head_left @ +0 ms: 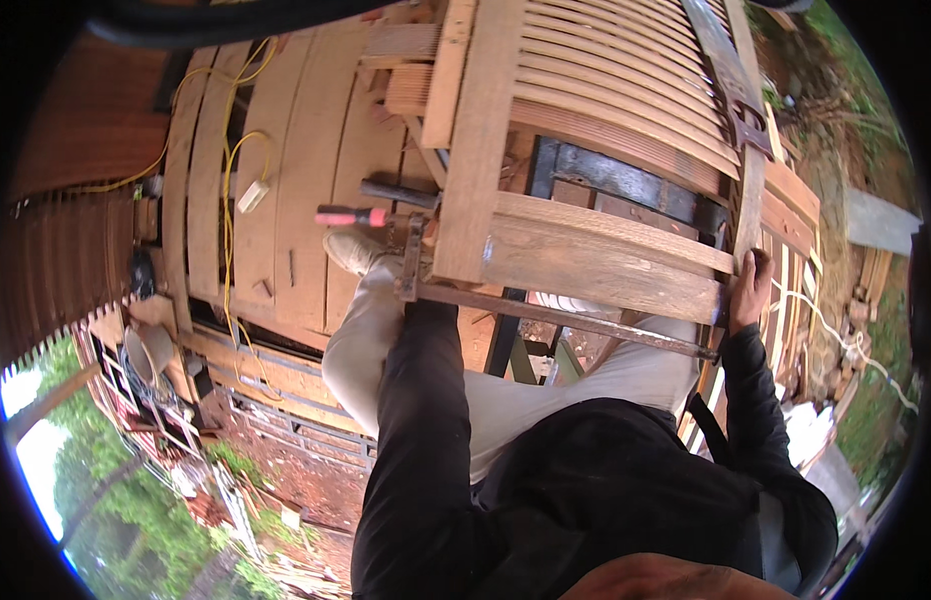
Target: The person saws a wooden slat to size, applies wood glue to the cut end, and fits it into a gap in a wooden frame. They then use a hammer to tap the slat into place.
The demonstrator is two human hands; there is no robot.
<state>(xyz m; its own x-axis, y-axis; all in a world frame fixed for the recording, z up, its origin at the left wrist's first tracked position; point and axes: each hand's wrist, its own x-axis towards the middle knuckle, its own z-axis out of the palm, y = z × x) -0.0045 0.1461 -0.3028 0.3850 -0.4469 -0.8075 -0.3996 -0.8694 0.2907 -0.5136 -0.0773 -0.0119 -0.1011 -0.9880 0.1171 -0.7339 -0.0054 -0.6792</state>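
A slatted wooden frame (606, 110) lies in front of me, with a broad wooden rail (596, 262) along its near side. Below that rail runs a long rusty bar clamp (576, 317); its jaw (413, 260) stands by the frame's left corner. My right hand (751, 292) is closed round the near end of the frame's right upright (750, 215). My left sleeve reaches the clamp jaw, but the left hand itself is hidden there. Just beyond lies a pink-and-black handle (351, 215), near a dark rod (398, 192).
A handsaw (748, 125) rests on the frame's right side. Planks (296, 180) form the deck on the left, crossed by a yellow cord with a white socket block (254, 196). A bucket (149, 350) stands farther left. White rope (846, 340) hangs at right.
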